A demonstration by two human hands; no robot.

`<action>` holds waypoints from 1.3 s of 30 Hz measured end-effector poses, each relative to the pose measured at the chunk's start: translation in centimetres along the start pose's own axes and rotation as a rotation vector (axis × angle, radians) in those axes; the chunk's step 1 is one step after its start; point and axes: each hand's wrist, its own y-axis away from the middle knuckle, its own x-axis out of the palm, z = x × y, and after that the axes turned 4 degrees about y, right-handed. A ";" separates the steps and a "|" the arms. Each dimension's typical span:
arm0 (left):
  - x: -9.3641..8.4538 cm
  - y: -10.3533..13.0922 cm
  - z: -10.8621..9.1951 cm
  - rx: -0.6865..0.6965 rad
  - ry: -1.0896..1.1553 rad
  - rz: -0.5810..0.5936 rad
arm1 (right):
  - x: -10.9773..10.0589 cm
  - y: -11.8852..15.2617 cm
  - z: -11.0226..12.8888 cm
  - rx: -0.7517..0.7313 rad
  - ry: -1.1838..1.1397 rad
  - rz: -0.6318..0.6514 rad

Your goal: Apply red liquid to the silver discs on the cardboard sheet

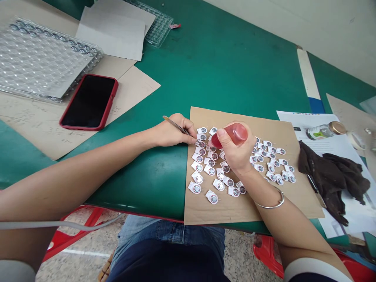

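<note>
My left hand [175, 131] is closed around metal tweezers [178, 127]; their tips point down at the left column of small parts. My right hand [239, 150] grips a soft-looking red bottle [235, 134], tilted with its lower end toward the parts. Where its nozzle meets them is hard to make out. Several small white parts with round metallic faces [195, 188] lie in rough rows on a brown cardboard sheet [205, 213]. Some of them are hidden behind my right hand. A silver bangle [270, 205] circles my right wrist.
On the left lie a red-cased phone [89, 101] and clear plastic trays [38, 58] on cardboard. To the right are a dark cloth [331, 172], a cutter-like tool [315, 190], a glass jar [324, 130] and printed paper [293, 121]. The green table's [141, 184] front edge runs near my lap.
</note>
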 end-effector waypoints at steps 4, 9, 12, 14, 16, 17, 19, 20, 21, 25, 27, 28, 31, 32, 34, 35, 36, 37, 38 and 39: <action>0.0 0.0 0.0 0.000 -0.003 0.001 | 0.0 0.0 -0.1 -0.018 0.030 -0.011; 0.0 0.0 0.0 0.011 -0.001 -0.002 | 0.0 -0.1 -0.2 -0.006 0.016 -0.019; 0.0 0.0 0.1 0.007 0.011 -0.004 | 0.1 -0.1 -0.3 -0.002 0.000 -0.026; 0.1 -0.1 0.2 0.006 0.016 -0.005 | 0.1 0.0 -0.3 -0.002 -0.005 -0.034; 0.1 -0.1 0.2 0.008 0.013 -0.004 | 0.1 0.0 -0.3 -0.001 -0.012 -0.039; 0.1 -0.1 0.3 0.011 0.011 -0.003 | 0.1 0.0 -0.3 -0.001 -0.013 -0.043; 0.1 -0.1 0.3 0.020 0.009 -0.002 | 0.1 -0.1 -0.3 0.003 -0.011 -0.044; 0.1 -0.1 0.2 0.023 0.009 -0.005 | 0.1 -0.1 -0.3 0.004 -0.007 -0.044; 0.1 -0.1 0.2 0.024 0.008 -0.009 | 0.1 -0.1 -0.3 0.004 -0.003 -0.043; 0.0 0.0 0.1 0.025 0.012 -0.020 | 0.1 -0.1 -0.4 0.003 0.000 -0.048; 0.0 0.0 0.1 0.028 0.018 -0.020 | 0.2 0.0 -0.4 0.007 -0.010 -0.046; 0.0 0.0 0.2 0.029 0.020 -0.021 | 0.2 0.0 -0.4 0.010 -0.015 -0.043; 0.0 -0.1 0.5 0.044 0.020 -0.018 | 0.1 -0.1 -0.2 0.048 -0.052 -0.040; 0.0 -0.1 0.5 0.049 0.017 -0.018 | 0.0 -0.3 -0.1 0.079 -0.099 -0.038; 0.0 0.0 0.6 0.052 0.002 -0.017 | -0.5 -1.0 0.2 0.150 -0.260 -0.056; -0.1 0.1 0.5 0.046 -0.002 -0.018 | -0.8 -1.6 0.3 0.180 -0.359 -0.077; -0.2 0.2 0.4 0.038 0.000 -0.024 | -1.1 -2.2 0.5 0.199 -0.454 -0.117; -0.3 0.3 0.4 0.032 0.014 -0.039 | -1.5 -2.8 0.6 0.209 -0.535 -0.159; -0.5 0.4 0.3 0.033 0.045 -0.066 | -2.0 -3.4 0.6 0.218 -0.606 -0.203; -0.7 0.4 0.2 0.042 0.094 -0.109 | -2.4 -4.0 0.6 0.228 -0.680 -0.253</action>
